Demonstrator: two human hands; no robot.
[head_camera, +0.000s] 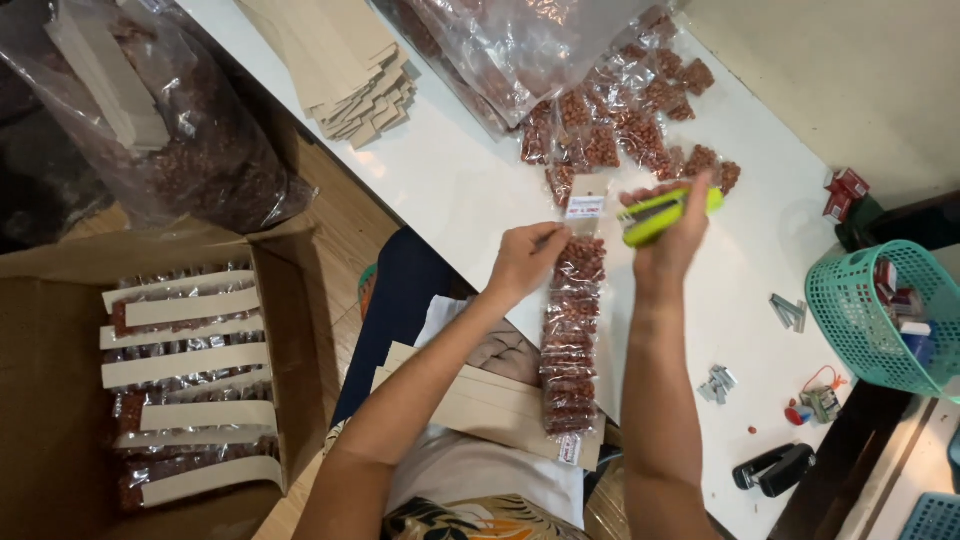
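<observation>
My left hand (522, 262) pinches the top of a long strip of small clear packets of red-brown bits (570, 340) against the white table (470, 190). A pale card header (586, 198) sits at the strip's upper end. My right hand (672, 232) grips a lime-green stapler (660, 213) just right of that header, its jaw pointing at the card. The strip runs down toward my lap, over a pile of beige card strips (470, 398).
Loose small packets (620, 130) lie beyond the hands, below a big clear bag (520, 50). A stack of beige cards (345, 60) is at top left. A cardboard box (190, 370) of finished strips stands left. A teal basket (865, 320), staple sticks (716, 382) and a black stapler (772, 468) are right.
</observation>
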